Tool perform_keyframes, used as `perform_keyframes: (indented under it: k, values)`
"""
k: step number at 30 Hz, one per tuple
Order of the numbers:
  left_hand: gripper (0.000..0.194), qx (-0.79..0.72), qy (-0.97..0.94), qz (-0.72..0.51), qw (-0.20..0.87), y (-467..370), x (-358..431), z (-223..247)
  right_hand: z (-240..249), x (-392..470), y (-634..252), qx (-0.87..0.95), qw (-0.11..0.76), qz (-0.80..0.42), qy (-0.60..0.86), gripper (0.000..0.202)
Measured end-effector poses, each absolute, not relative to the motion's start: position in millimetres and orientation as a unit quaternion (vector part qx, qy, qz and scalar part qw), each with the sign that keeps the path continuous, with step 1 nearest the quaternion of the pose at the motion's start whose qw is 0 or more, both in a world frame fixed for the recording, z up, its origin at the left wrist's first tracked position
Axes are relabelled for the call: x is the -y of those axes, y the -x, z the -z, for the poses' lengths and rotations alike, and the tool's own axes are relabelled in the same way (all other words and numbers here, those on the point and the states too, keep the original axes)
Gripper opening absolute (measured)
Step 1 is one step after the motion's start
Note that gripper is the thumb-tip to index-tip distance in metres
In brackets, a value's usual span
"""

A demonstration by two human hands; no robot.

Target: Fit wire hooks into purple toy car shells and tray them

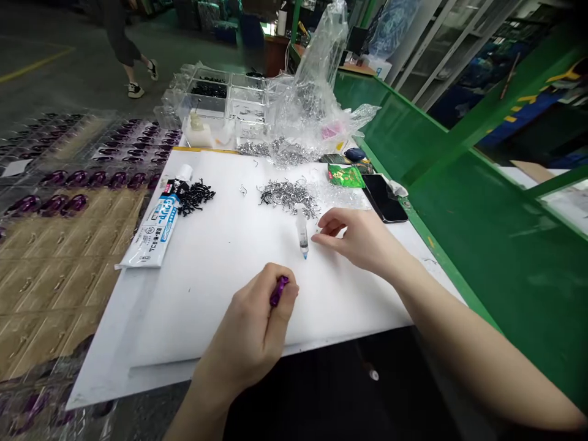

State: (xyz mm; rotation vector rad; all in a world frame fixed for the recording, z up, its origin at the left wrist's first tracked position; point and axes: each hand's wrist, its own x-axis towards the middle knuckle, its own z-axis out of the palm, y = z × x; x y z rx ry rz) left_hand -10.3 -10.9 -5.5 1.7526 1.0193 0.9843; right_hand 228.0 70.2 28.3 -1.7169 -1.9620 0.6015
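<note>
A green wall (514, 257) ran along the right side of the white board (215, 263), cut off by the picture's edge. Trays (96, 226) with purple pieces spread left of the board, cut off too, and a crumpled clear bag (316, 79) beyond its far edge blurred what lay underneath. Above the board's near edge, the left hand (257, 309) was closed in a fist; over its right half, the right hand (356, 236) had thumb and forefinger narrowly apart, and I could not tell whether they held anything tiny. A printed tube (154, 236) lay on the board's left edge, a dark phone (386, 199) at its right. Metal bits (287, 193) lay heaped toward the board's far edge, too tangled to count. Mid-board, a syringe (302, 231) pointed its blue tip nearward. The purple piece (279, 291) in the left fist, above the board's near part, was mostly hidden by fingers.
</note>
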Motion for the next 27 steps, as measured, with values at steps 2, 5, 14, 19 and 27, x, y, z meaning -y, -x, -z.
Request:
perform_keyframes:
  k: [2, 5, 14, 19, 27]
  values:
    - [0.030, -0.408, -0.672, -0.417, 0.457, 12.3, 13.0, 6.8, -23.9, -74.7, -225.6, 0.717, 0.208, -0.213, 0.630, 0.015]
    - [0.043, -0.392, -0.639, -0.440, 0.494, 15.0, 14.8, 8.9, -22.4, -79.4, -221.7, 0.717, 0.200, -0.199, 0.637, 0.019]
    - [0.026, -0.440, -0.682, -0.361, 0.459, 11.0, 7.4, 1.1, -34.2, -48.1, -233.0, 0.665, 0.358, -0.308, 0.579, 0.023]
    - [0.028, -0.437, -0.708, -0.366, 0.417, 7.6, 3.5, 2.4, -23.1, -12.0, -218.2, 0.526, 0.511, -0.521, 0.436, 0.020]
    - [0.031, -0.435, -0.704, -0.359, 0.431, 10.3, 5.0, 3.0, -11.6, 6.1, -195.3, 0.486, 0.565, -0.521, 0.415, 0.023]
